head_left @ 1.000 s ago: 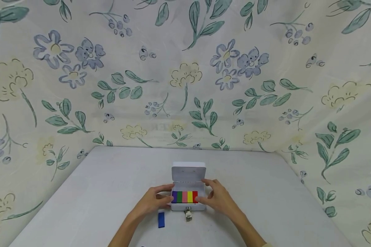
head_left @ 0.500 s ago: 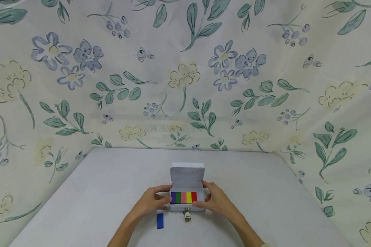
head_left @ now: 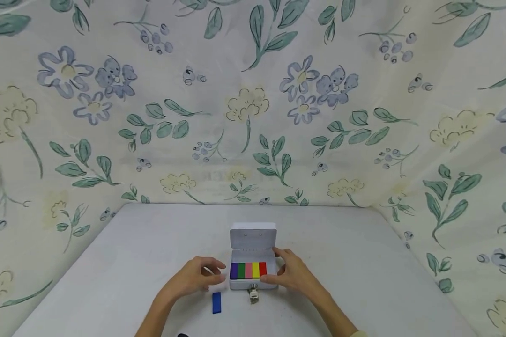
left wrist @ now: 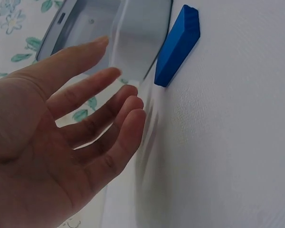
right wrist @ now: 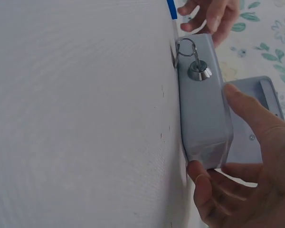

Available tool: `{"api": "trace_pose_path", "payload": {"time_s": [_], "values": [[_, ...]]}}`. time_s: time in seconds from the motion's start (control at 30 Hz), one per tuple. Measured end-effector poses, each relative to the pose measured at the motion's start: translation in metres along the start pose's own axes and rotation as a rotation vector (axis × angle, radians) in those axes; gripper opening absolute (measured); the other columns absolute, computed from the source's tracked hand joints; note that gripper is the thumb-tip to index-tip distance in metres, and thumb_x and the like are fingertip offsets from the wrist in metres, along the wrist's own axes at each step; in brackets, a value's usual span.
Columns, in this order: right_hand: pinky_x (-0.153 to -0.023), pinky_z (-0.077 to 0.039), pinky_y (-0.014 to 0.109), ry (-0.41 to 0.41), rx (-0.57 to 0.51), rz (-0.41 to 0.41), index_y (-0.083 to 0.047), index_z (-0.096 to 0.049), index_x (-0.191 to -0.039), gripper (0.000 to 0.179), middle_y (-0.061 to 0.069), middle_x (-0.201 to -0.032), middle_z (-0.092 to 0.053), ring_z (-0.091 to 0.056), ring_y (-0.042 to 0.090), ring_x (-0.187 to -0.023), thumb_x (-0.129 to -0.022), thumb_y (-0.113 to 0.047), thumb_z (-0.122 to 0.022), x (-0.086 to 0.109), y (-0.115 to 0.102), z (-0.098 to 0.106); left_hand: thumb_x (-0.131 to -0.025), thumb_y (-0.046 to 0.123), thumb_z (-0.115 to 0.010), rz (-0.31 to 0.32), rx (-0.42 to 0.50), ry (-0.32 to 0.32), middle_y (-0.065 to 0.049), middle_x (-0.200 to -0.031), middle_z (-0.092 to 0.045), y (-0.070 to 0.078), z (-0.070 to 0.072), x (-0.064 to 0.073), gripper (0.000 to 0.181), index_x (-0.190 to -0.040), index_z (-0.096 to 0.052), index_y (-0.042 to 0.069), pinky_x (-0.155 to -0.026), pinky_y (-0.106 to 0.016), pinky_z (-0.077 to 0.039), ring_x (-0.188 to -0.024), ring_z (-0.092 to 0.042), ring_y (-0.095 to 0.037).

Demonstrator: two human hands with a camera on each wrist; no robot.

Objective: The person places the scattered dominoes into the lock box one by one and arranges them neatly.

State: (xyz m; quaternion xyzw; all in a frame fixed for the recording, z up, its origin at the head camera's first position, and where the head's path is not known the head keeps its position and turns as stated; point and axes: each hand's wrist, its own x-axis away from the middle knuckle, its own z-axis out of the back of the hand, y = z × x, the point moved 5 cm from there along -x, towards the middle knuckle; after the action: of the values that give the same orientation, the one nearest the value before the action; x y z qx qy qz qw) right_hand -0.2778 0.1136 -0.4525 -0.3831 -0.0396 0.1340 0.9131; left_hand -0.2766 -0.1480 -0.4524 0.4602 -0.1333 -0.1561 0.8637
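Observation:
A small white metal cash box [head_left: 240,284] stands on the table with its lid [head_left: 253,238] raised. Inside it, purple, green, pink, yellow and red blocks [head_left: 248,270] lie in a row, the space at their right unfilled. Keys on a ring [head_left: 254,295] hang from the front lock [right wrist: 199,71]. My right hand [head_left: 297,274] grips the box's right end, thumb at the front rim and fingers along the side. Just left of the box, my left hand [head_left: 194,276] is held with relaxed, slightly bent fingers and holds nothing. Near it a blue block [head_left: 217,303] lies on the table.
The white table [head_left: 341,248] stretches to both sides and behind the box. A floral cloth [head_left: 253,140] hangs along its back and sides. At the bottom edge of the head view, a small part of a black object [head_left: 183,335] shows.
My left hand has let go of the box's left side and moved left, away from it. My right thumb has shifted from the red block to the front rim. The blocks stay in place.

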Motion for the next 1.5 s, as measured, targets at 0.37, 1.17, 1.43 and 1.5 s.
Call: {"api": "trace_pose_path", "payload": {"time_s": [0.37,1.17,1.43,1.5], "values": [[-0.062,-0.052,0.022,0.002,0.002,-0.033,-0.006,-0.045,-0.146,0.091,0.015,-0.123,-0.058,-0.055,0.014,-0.078,-0.073,-0.044,-0.084,-0.003,0.003,-0.001,-0.079,0.029,-0.081,-0.029,-0.118,-0.095,-0.002,-0.083,-0.059,-0.004,0.001,0.007,0.033,-0.1,-0.068,0.007,-0.059,-0.021,-0.046,-0.074,-0.053,-0.014],[-0.062,-0.052,0.023,0.016,-0.015,-0.048,-0.005,-0.045,-0.145,0.091,0.017,-0.124,-0.059,-0.056,0.015,-0.078,-0.073,-0.043,-0.084,-0.001,0.002,0.002,-0.067,0.025,-0.089,-0.111,-0.238,-0.26,0.005,-0.097,-0.056,-0.005,-0.012,0.015,0.044,-0.102,-0.064,0.02,-0.082,-0.022,-0.043,-0.092,-0.046,-0.009],[-0.062,-0.052,0.022,0.018,-0.009,-0.042,-0.005,-0.045,-0.145,0.091,0.016,-0.123,-0.059,-0.056,0.015,-0.078,-0.073,-0.044,-0.084,0.0,0.002,0.0,-0.068,0.025,-0.088,-0.128,-0.236,-0.248,0.006,-0.097,-0.056,-0.006,-0.011,0.016,0.042,-0.103,-0.065,0.02,-0.079,-0.021,-0.042,-0.091,-0.046,-0.008],[-0.062,-0.052,0.022,0.013,-0.02,-0.035,-0.005,-0.045,-0.145,0.091,0.016,-0.123,-0.059,-0.056,0.015,-0.077,-0.073,-0.043,-0.084,-0.001,0.003,0.0,-0.068,0.023,-0.088,-0.132,-0.228,-0.246,0.005,-0.097,-0.056,-0.008,-0.011,0.016,0.043,-0.103,-0.065,0.019,-0.079,-0.022,-0.042,-0.091,-0.047,-0.008]]}}
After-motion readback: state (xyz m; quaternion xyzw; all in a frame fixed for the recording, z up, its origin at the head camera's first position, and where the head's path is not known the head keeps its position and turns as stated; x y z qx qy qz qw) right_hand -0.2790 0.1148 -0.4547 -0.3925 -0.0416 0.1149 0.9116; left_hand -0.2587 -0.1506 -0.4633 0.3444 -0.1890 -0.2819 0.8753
